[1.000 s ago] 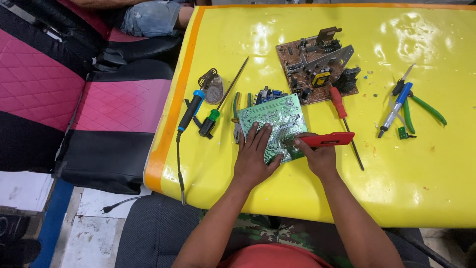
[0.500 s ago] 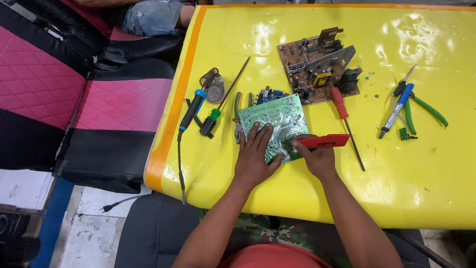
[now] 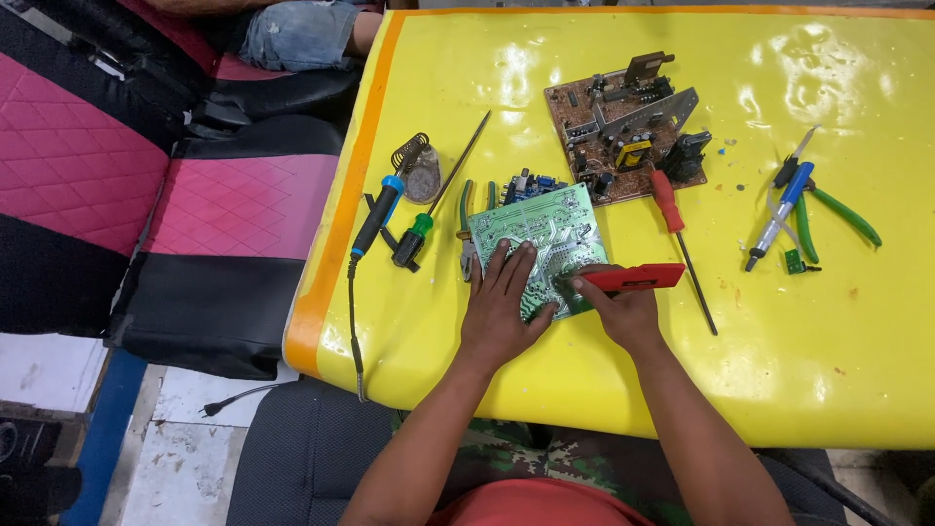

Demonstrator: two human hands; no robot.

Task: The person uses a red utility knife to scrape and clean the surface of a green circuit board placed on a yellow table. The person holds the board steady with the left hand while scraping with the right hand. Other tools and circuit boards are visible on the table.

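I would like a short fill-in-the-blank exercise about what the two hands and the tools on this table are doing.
1. The left hand lies flat on the ____ circuit board.
2. The right hand grips a tool with a ____ handle.
3. The table is ____.
4. The soldering iron lies to the ____ of the left hand.

Missing words: green; red; yellow; left

Two circuit boards (image 3: 538, 244) (image 3: 623, 122) lying on table; three screwdrivers (image 3: 672, 209) (image 3: 414, 234) (image 3: 779, 209) showing; two pliers (image 3: 842, 214) (image 3: 467, 224); one soldering iron (image 3: 375, 214).
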